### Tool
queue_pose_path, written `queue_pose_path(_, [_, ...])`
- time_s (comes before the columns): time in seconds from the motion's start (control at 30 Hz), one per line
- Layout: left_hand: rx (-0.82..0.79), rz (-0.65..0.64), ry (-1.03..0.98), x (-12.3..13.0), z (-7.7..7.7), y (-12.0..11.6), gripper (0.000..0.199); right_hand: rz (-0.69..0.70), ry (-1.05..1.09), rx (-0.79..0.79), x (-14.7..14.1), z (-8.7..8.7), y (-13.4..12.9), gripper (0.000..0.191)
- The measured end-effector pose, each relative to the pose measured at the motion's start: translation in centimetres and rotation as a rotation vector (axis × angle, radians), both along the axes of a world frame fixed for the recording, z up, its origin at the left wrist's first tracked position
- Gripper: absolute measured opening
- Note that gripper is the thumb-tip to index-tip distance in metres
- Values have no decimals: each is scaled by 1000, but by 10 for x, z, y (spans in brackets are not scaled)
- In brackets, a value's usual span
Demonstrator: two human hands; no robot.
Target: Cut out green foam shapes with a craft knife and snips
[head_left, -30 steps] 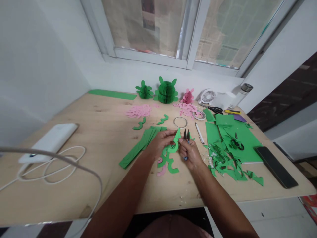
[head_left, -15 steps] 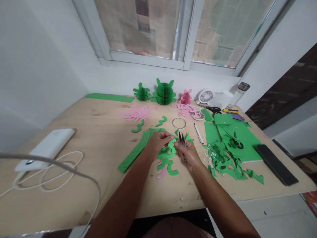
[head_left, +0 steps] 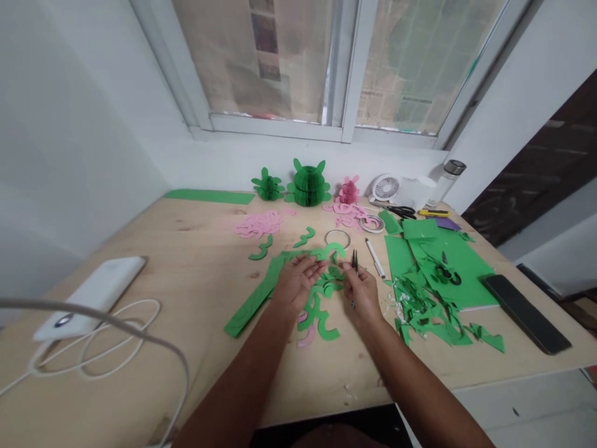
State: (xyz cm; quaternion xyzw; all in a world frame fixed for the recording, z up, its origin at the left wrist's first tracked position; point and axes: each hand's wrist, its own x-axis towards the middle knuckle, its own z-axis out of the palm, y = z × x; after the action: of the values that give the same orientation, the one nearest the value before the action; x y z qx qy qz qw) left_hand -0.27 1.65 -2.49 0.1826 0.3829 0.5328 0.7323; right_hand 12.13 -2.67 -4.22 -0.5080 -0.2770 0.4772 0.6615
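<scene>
A curved green paper piece (head_left: 334,249) is pinched in the fingers of my left hand (head_left: 298,281), above the middle of the table. My right hand (head_left: 362,289), just to the right, is closed round small dark-tipped scissors (head_left: 355,260) that point away from me. More curved green cutouts (head_left: 328,326) and a pink cutout (head_left: 306,336) lie below and between the hands. Under and beside my left hand lies a long green strip (head_left: 249,305). A silver ring (head_left: 337,239) and a white pen (head_left: 375,257) rest beyond the hands.
Green scraps (head_left: 424,305), green sheets (head_left: 466,264) and a black phone (head_left: 526,313) cover the right side. Paper figures (head_left: 308,185), pink cutouts (head_left: 259,224) and a small fan (head_left: 385,186) stand or lie farther back. A white device (head_left: 93,295) with a cable is at the left.
My hands have moved apart. The green piece has shifted up and right with my left hand, and the scissors have moved right with my right hand. The camera view has tilted up slightly.
</scene>
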Motion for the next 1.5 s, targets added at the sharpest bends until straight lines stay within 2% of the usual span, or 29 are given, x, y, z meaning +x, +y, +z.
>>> queue_pose_path(0.13, [-33,45,-95,3,-5,-1,16,-4,-79,65,0,1,-3,47])
queue_pose_path(0.23, [-32,76,-132,4,-7,-1,17,52,-119,95,-2,-2,-5,52])
queue_pose_path(0.4, [-20,93,-166,5,-6,-3,22,246,-114,4,-8,-12,-4,55])
queue_pose_path(0.53, [-6,84,-176,8,-5,-6,25,315,-95,-30,-11,-16,-4,56])
queue_pose_path(1.0, [43,67,-127,18,-1,-13,35,270,-59,-38,-13,-14,-2,55])
queue_pose_path(1.5, [161,85,71,20,5,-17,19,286,-16,-63,-11,-12,-2,51])
